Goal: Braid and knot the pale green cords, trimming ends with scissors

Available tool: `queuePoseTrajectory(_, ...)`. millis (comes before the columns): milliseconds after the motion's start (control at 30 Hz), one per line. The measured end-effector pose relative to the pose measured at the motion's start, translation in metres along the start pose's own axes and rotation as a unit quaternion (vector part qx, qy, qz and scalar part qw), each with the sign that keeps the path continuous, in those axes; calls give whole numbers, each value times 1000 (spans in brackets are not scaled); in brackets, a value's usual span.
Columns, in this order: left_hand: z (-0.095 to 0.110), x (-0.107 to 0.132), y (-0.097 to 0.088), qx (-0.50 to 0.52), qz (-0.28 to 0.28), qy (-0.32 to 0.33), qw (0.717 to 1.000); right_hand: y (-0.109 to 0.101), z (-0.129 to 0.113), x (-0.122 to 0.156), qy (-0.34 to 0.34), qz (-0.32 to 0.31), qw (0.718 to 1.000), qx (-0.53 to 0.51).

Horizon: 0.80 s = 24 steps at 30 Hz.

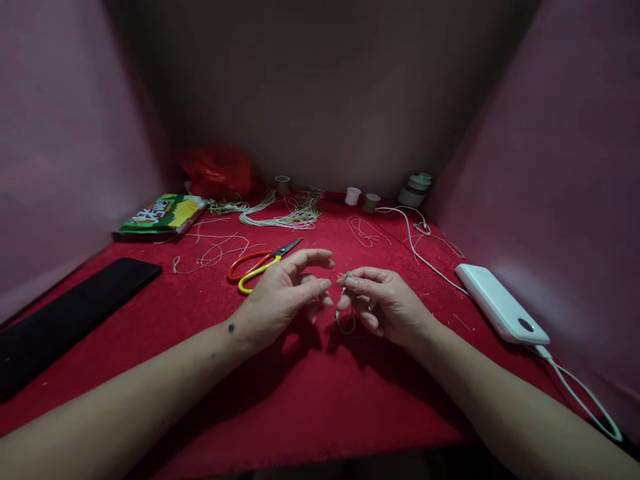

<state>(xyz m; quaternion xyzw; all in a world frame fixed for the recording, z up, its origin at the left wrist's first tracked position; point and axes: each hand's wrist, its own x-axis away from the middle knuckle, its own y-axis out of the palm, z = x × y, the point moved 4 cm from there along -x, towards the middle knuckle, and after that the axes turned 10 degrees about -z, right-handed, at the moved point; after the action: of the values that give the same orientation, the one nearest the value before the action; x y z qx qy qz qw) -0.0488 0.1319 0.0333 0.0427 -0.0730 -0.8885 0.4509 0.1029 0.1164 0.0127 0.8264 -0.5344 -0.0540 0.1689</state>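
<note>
Over the red cloth (300, 400) my two hands meet at the middle. My right hand (385, 303) pinches a thin green cord (345, 323) between thumb and forefinger; the cord hangs down in a small loop below the fingers. My left hand (285, 293) sits just left of it, fingers loosely curled with the fingertips close to the cord's top end; whether it touches the cord I cannot tell. Orange and yellow scissors (257, 263) lie just behind my left hand.
A white power bank (503, 310) with its cable lies at the right. A black flat case (65, 317) lies at the left. At the back are a green packet (163, 213), a red bag (217, 170), pale cord bundles (285, 213), small spools (353, 195) and loose cord scraps.
</note>
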Motion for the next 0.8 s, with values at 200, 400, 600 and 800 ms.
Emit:
queuePoseTrajectory(200, -6, 0, 4, -104, -6, -77, 992, 2, 7, 1, 33, -18, 999, -5)
queuePoseTrajectory(400, -5, 0, -2, -142, 8, -83, 986, -1, 8, -4, 19, -18, 999, -33)
queuePoseTrajectory(600, -14, -1, -3, -120, -15, -125, 985, -1, 10, -6, 20, -13, 999, -35)
queuePoseTrajectory(800, -12, -2, -4, -116, -1, -139, 983, -3, 8, -6, 20, -5, 999, -39)
